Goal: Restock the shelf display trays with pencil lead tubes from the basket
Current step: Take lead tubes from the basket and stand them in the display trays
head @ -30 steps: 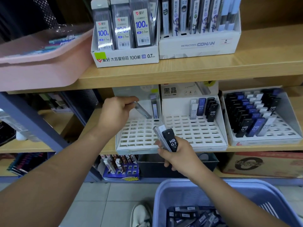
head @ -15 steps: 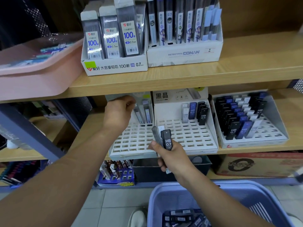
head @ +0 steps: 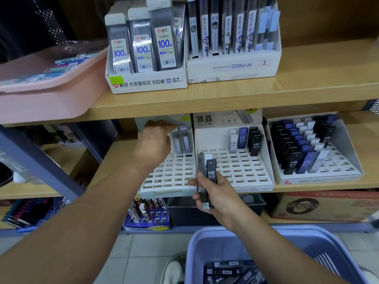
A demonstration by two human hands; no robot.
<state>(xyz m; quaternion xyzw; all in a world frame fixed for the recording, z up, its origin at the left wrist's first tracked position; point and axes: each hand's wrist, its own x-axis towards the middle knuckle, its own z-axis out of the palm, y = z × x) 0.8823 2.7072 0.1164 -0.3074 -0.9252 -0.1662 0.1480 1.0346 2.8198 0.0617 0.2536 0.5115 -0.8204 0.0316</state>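
Note:
My left hand point(head: 152, 144) reaches to the back of the left white slotted tray point(head: 168, 179). Its curled fingers pinch the top of a clear lead tube point(head: 177, 145) that stands in a back slot beside a second clear tube point(head: 186, 141). In front of the trays, my right hand point(head: 218, 198) grips a small bundle of tubes point(head: 211, 173): a black one marked HB 0.7, a grey one and a white one. The lavender basket point(head: 307, 242) sits below with more tubes point(head: 225, 271) in it. The middle tray point(head: 242, 173) holds a few HB 0.5 tubes.
The right tray point(head: 344, 171) is packed with several black, blue and white HB 0.7 tubes. On the upper shelf point(head: 225, 95) stand two boxes of long lead packs and a pink bin point(head: 41, 99). Cardboard boxes fill the lower shelf. A white shoe point(head: 174, 271) stands by the basket.
My left hand carried the clear tube from mid-tray to the back row and stood it beside the other one. My right hand kept its bundle in roughly the same place.

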